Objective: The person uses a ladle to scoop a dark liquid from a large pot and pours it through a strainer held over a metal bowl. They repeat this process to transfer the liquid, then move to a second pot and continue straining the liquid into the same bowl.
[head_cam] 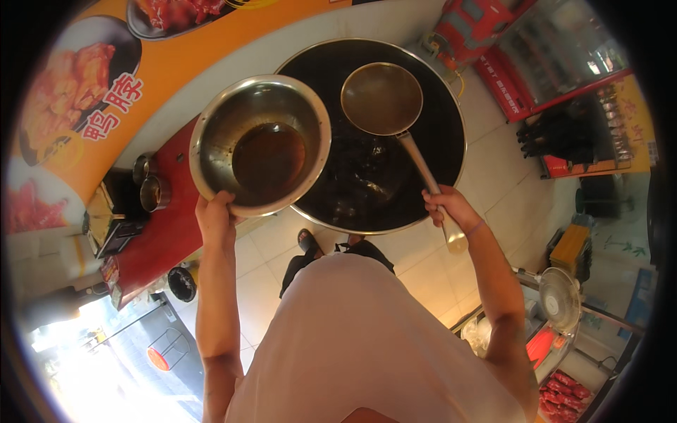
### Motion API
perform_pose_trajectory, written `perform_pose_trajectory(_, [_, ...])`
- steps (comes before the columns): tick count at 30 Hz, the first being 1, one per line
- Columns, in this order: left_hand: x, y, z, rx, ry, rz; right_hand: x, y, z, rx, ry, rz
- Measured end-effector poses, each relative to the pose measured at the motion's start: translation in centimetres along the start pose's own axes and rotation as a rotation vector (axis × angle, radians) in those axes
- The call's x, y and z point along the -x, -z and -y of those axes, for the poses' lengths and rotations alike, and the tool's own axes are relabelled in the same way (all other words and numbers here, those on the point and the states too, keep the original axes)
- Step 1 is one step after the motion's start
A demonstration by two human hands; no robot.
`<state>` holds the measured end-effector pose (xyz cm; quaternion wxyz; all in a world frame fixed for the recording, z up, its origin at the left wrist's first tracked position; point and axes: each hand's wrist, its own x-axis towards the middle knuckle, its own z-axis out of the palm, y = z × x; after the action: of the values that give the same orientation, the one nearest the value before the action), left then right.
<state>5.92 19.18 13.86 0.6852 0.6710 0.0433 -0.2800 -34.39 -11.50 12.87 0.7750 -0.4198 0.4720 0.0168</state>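
Observation:
My left hand (216,217) grips the near rim of a wide stainless steel basin (211,153), thumb over the edge. Brown liquid (270,158) lies in its bottom. The basin overlaps the left side of a big round metal pot (463,153) standing in front of me. Dark, shiny liquid (365,180) fills that pot. In my right hand (452,206) is the metal handle of a round, long-handled strainer (382,98). Its fine mesh head is over the dark liquid, near the pot's far side; whether it touches the surface I cannot tell.
A red counter (164,238) runs along the left, with small metal pots (154,193) on it. To the right stand a red-framed glass display fridge (550,63) and a fan (559,299). Red meat (563,396) lies at lower right. Light floor tiles (259,269) surround my feet.

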Motion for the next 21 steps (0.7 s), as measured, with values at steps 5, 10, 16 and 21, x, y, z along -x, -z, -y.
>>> perform_pose_trajectory(5, [-1.1,-4.6,-1.5,-0.005,-0.013,0.098,7.0,-2.8,0.7,0.064,0.186,-0.134])
perform_pose_trajectory(10, [-3.6,-9.0,-0.7,-0.067,-0.046,0.161,11.7,-6.8,1.2,0.283,0.413,-0.345])
perform_pose_trajectory(16, [-6.1,-14.5,4.0,-0.126,-0.072,0.138,13.7,-11.5,-1.9,0.761,0.564,-0.606])
perform_pose_trajectory(21, [-4.1,-16.2,5.9,-0.152,-0.024,0.196,14.1,-14.6,-4.8,1.046,0.576,-0.696])
